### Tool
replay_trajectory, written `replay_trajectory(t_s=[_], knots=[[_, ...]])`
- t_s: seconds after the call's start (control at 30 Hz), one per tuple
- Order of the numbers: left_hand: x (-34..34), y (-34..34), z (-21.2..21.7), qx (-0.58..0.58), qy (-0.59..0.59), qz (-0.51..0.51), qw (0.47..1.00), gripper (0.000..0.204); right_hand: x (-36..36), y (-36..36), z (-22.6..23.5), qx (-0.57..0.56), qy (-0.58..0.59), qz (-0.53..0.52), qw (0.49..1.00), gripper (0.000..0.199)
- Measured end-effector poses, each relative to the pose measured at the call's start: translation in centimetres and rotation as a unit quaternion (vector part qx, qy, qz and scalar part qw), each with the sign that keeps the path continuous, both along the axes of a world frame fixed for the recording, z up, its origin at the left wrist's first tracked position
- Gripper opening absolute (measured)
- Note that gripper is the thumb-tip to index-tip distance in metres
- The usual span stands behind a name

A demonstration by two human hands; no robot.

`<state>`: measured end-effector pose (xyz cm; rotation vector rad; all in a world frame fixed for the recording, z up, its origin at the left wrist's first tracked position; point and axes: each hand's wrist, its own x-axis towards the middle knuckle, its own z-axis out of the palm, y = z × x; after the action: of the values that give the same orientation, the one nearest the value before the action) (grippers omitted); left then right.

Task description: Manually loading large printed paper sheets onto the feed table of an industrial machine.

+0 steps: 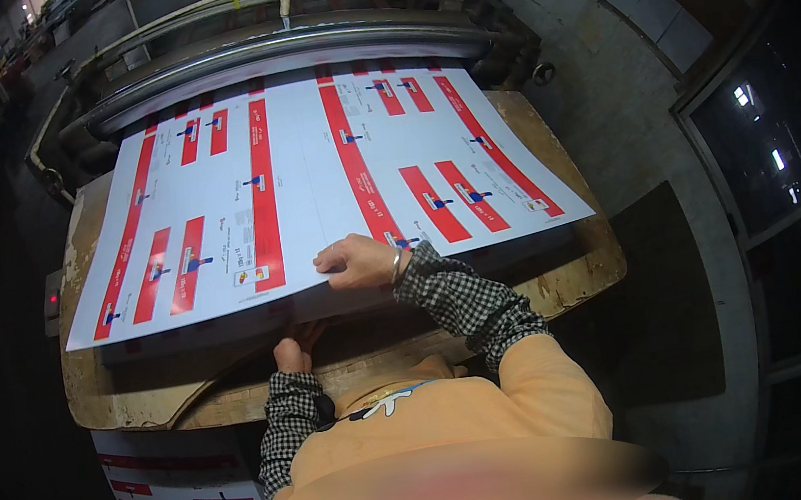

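Note:
A large white printed sheet (303,177) with red bars and small blue marks lies on top of a stack of sheets on a worn wooden board (570,265). My right hand (357,262) rests flat on the near edge of the top sheet, fingers pointing left, a bangle on the wrist. My left hand (293,349) is lower, tucked under the front edge of the stack, with the fingers hidden beneath the paper. Both arms wear checked sleeves under an orange top.
A machine with long metal rollers (289,50) runs along the far side of the sheet. A second pile of the same printed sheets (176,493) sits lower at the bottom left. A concrete floor and a dark glazed partition (766,159) are on the right.

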<state>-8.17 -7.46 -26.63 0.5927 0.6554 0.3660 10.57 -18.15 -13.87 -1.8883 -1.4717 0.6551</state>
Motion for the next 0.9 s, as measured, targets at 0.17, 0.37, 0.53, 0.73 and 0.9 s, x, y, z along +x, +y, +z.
replay_trajectory(t_s=[0.17,0.37,0.53,0.73,0.9], knots=[[-0.4,0.2,-0.7,0.013,-0.015,0.0,1.0,0.032,-1.7,-1.3,-3.7,-0.014,0.048,-0.007,0.999,0.035],[-0.4,0.0,0.3,0.026,-0.039,-0.008,0.999,0.024,-0.5,0.0,-4.4,-0.126,0.065,-0.012,0.99,0.041],[0.7,0.3,1.7,0.046,-0.008,-0.01,0.999,0.024,3.1,3.5,-11.1,-0.007,-0.151,-0.218,0.964,0.04],[0.1,0.1,1.7,0.035,-0.004,0.005,0.999,0.023,-2.8,0.4,-6.8,-0.062,-0.311,0.008,0.948,0.069],[-0.5,0.6,-0.3,0.056,-0.029,-0.031,0.998,0.018,-0.7,0.5,-6.0,-0.113,-0.173,0.081,0.975,0.05]])
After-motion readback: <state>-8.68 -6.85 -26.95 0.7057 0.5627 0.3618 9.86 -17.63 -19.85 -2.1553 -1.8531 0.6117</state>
